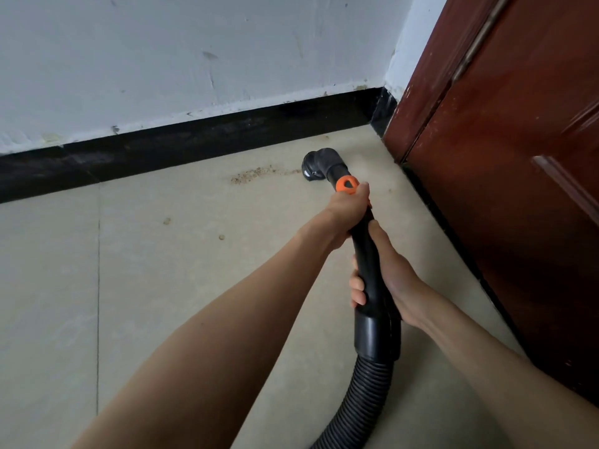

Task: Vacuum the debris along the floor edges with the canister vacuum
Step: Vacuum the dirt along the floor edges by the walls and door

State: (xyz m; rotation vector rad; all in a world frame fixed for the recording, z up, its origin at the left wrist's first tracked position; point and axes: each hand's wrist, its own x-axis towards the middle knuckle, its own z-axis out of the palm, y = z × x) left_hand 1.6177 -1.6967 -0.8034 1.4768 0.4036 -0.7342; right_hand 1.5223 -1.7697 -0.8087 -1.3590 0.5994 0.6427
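I hold a black vacuum wand (366,251) with both hands. My left hand (346,212) grips it high up, just below an orange collar (346,184). My right hand (389,280) wraps the wand lower down, above the black ribbed hose (359,396). The black elbow nozzle (319,163) rests on the beige floor near the room corner. A strip of brown crumbs (256,174) lies just left of the nozzle, a short way out from the black baseboard (181,144). The canister itself is out of view.
A white scuffed wall (194,53) rises above the baseboard. A dark red wooden door (505,157) stands close on the right. Two small brown specks (167,221) lie on the tiles (162,286) further left.
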